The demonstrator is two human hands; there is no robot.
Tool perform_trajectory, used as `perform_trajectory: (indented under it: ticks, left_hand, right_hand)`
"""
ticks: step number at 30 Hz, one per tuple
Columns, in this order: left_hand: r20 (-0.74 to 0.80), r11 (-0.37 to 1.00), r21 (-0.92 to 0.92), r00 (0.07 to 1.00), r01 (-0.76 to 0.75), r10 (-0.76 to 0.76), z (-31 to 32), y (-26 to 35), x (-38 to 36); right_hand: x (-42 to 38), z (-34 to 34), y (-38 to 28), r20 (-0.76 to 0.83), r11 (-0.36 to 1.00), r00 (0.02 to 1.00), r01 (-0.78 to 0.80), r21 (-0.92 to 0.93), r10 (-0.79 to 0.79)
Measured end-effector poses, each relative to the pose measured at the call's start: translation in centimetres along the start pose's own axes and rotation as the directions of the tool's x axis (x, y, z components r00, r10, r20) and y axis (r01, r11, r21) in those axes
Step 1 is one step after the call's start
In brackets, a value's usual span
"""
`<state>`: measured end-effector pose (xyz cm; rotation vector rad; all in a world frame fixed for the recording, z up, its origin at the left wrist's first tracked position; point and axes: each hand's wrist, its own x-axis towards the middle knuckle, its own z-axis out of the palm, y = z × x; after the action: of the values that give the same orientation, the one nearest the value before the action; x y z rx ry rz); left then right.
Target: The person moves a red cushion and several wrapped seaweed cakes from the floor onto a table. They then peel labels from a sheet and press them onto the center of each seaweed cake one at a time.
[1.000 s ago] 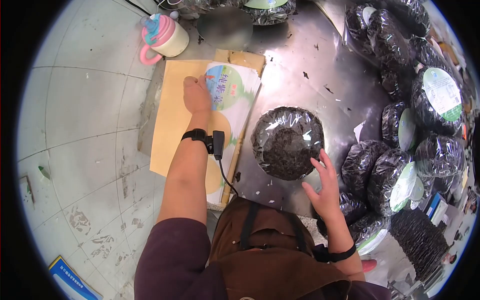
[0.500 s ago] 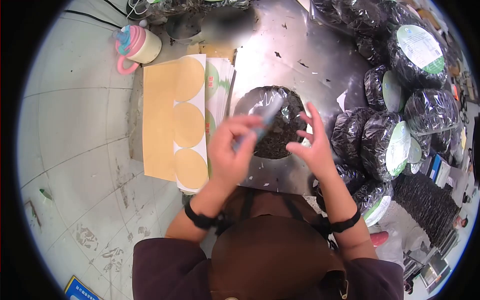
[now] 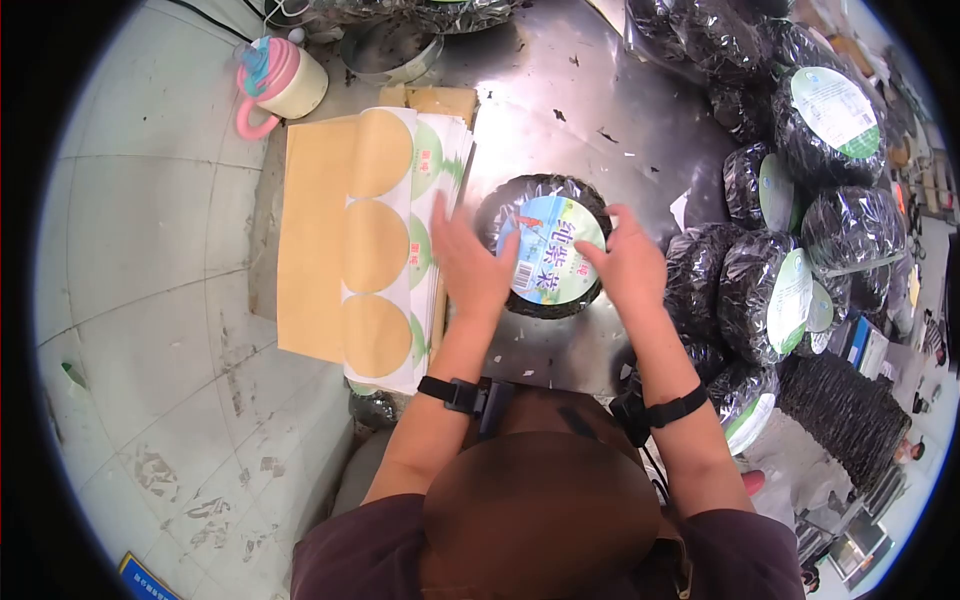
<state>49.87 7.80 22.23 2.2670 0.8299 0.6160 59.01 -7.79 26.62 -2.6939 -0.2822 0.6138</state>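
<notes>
A round, plastic-wrapped cake of dark dried seaweed (image 3: 487, 215) lies flat on the metal tabletop in front of me. On its top sits a round blue-and-green label (image 3: 535, 275) with large dark characters and a barcode. My left hand (image 3: 468, 262) is at the label's left edge, fingers spread and slightly blurred, thumb over the rim. At the right side is my right hand (image 3: 630, 265), thumb on the label's edge and fingers apart near the cake's side. Left of the cake lies a stack of label sheets (image 3: 425, 240), its tan backing sheet (image 3: 315, 240) folded over to the left.
Piled wrapped seaweed cakes (image 3: 755, 290), several with labels, line the right side. A pink-and-cream cup (image 3: 290, 85) stands at the upper left, near a round metal pan (image 3: 395, 65). Dark scraps and a torn white piece (image 3: 680, 208) lie on the metal tabletop (image 3: 570, 130).
The label, earlier held tilted in my left hand above the cake, now lies flat on top of it. My left hand has opened; my right has come in closer to the cake.
</notes>
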Motion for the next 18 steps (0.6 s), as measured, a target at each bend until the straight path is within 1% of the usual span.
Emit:
perform_trajectory:
  ticks: [1, 2, 3, 4, 5, 7, 8, 9, 10, 11, 12, 13, 14, 15, 16, 17, 18]
  left_hand:
    - [0.007, 1.000, -0.001, 1.000, 0.009, -0.009, -0.5, -0.2, -0.3]
    - [0.163, 0.996, -0.004, 0.982, -0.093, 0.092, -1.0, -0.4, -0.4]
    - [0.292, 0.979, -0.020, 0.936, -0.201, 0.198, -1.3, -0.4, 0.3]
    - [0.500, 0.912, 0.028, 0.796, -0.409, 0.342, -0.7, -0.8, -0.1]
    - [0.446, 0.892, 0.025, 0.804, -0.451, 0.394, -0.7, -0.7, -0.7]
    - [0.442, 0.929, -0.048, 0.826, -0.367, 0.349, -0.9, -1.3, 0.1]
    - [0.408, 0.929, -0.038, 0.843, -0.368, 0.350, -1.1, -2.2, 0.2]
    - [0.427, 0.946, -0.133, 0.845, -0.294, 0.323, -1.5, -3.5, -0.1]
    - [0.447, 0.949, -0.229, 0.842, -0.219, 0.302, -2.2, -4.3, -0.4]
    - [0.450, 0.958, -0.216, 0.851, -0.188, 0.269, -3.9, -5.0, -1.0]
    - [0.459, 0.966, -0.207, 0.857, -0.155, 0.236, -6.0, -5.7, -1.8]
    - [0.472, 0.977, -0.093, 0.856, -0.192, 0.213, -8.6, -6.3, -2.8]
    - [0.491, 0.974, 0.024, 0.852, -0.223, 0.183, -11.0, -7.3, -3.2]
    - [0.490, 0.978, 0.022, 0.855, -0.208, 0.170, -12.0, -9.6, -3.0]
    - [0.568, 0.958, 0.166, 0.817, -0.235, 0.102, -12.8, -12.2, -3.6]
    - [0.634, 0.915, 0.302, 0.773, -0.266, 0.015, -13.8, -14.2, -4.5]
    - [0.644, 0.877, 0.387, 0.764, -0.284, -0.036, -14.6, -15.6, -4.0]
  right_hand:
    - [-0.1, 0.4, 1.4, -0.108, 1.000, 0.994, 0.027, -0.008, -0.027]
    - [-0.1, 0.9, 2.8, -0.218, 0.998, 0.974, 0.058, -0.019, -0.061]
    - [0.5, 2.7, 4.7, -0.229, 0.997, 0.970, 0.079, -0.023, -0.082]
    - [0.7, 5.4, 7.0, -0.046, 0.905, 0.999, 0.029, 0.425, -0.011]
    - [0.5, 6.6, 7.9, 0.161, 0.635, 0.986, -0.098, 0.766, -0.042]
    - [-0.2, 5.3, 6.7, 0.278, 0.494, 0.960, -0.258, 0.830, 0.035]
    - [-0.5, 3.6, 5.5, 0.381, 0.514, 0.921, -0.367, 0.775, 0.083]
    - [-0.9, 1.8, 4.1, 0.483, 0.528, 0.864, -0.480, 0.700, 0.145]
    - [-0.5, 0.6, 3.0, 0.485, 0.654, 0.869, -0.422, 0.628, 0.095]
    - [0.2, -0.2, 2.0, 0.488, 0.763, 0.871, -0.349, 0.545, 0.049]
    - [1.4, -0.6, 1.8, 0.365, 0.830, 0.929, -0.158, 0.535, -0.058]
    - [3.2, -3.2, -0.2, 0.298, 0.915, 0.941, 0.028, 0.402, -0.159]
    - [5.2, -6.7, -2.8, 0.231, 0.936, 0.948, 0.139, 0.324, -0.220]
    - [6.7, -10.6, -6.4, 0.041, 0.877, 0.957, 0.247, 0.412, -0.288]
    - [10.4, -13.9, -7.2, -0.200, 0.835, 0.820, 0.549, 0.014, -0.536]
    - [13.4, -17.2, -11.9, -0.189, 0.796, 0.980, 0.158, 0.585, -0.056]
    - [14.1, -19.7, -14.2, -0.244, 0.464, 0.863, 0.452, 0.761, -0.442]
